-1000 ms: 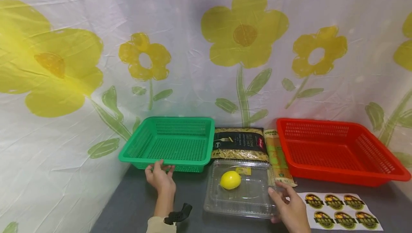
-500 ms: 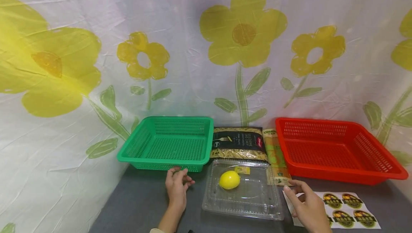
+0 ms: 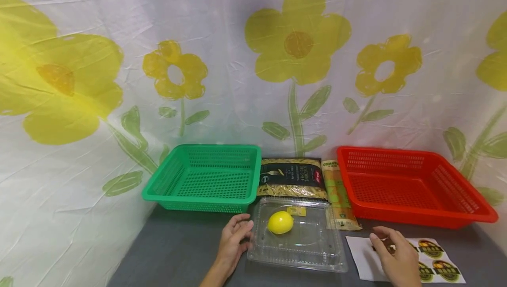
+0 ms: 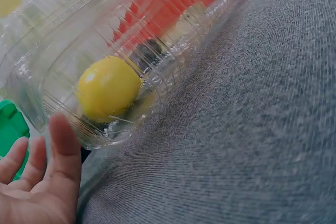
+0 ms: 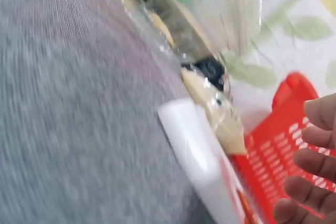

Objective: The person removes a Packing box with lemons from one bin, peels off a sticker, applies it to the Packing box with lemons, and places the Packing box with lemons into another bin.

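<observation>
My left hand (image 3: 233,243) lay loosely open, fingertips at the clear box (image 3: 297,238) edge, lemon (image 3: 280,222) inside at its 11 o'clock, my right hand (image 3: 396,256) relaxed, empty, over the sticker sheet (image 3: 368,263) at the box's 3 o'clock, green basket (image 3: 202,179) at 10, red basket (image 3: 412,185) at 2.

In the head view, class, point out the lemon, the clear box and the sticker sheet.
lemon (image 3: 281,222), head view, middle of its yellow skin.
clear box (image 3: 317,252), head view, bare lid near the front right.
sticker sheet (image 3: 362,258), head view, blank white left part.
</observation>
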A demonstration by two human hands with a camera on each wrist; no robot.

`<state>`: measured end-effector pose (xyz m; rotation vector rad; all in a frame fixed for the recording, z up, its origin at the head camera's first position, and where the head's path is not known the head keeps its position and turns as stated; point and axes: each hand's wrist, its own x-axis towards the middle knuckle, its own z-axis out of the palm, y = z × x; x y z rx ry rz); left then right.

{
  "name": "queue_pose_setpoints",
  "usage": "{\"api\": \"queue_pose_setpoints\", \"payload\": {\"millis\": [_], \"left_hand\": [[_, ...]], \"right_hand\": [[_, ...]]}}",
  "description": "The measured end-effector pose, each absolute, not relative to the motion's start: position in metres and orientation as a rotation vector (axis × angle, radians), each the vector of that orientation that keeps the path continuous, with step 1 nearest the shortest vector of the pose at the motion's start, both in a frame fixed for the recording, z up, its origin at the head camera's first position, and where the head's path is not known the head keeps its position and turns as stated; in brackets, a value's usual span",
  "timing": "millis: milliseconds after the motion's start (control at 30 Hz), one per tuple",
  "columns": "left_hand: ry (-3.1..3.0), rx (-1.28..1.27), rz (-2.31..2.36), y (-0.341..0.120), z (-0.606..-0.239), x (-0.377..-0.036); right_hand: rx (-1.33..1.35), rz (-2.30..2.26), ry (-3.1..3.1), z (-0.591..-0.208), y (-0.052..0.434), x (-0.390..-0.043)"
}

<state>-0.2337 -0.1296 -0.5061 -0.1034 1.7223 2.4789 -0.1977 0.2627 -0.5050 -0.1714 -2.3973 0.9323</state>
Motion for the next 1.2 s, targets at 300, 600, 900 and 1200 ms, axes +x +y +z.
{"api": "queue_pose_setpoints", "payload": {"millis": [300, 600, 900, 1200], "left_hand": [[1.669, -0.019, 2.437, -0.133, -0.508, -0.233], [1.512, 0.027, 2.459, -0.136, -0.510, -0.232], [1.459, 0.036, 2.440, -0.135, -0.513, -0.232], [1.458, 0.027, 2.429, -0.136, -0.512, -0.232]], "right_hand": [[-0.298, 0.847, -2.516, -0.512, 0.283, -0.201], [-0.341, 0.823, -2.831, -0.515, 0.291, -0.208], [-0.451, 0.826, -2.823, -0.517, 0.287, -0.208], [-0.556, 0.862, -2.759, -0.519, 0.284, -0.210]]}}
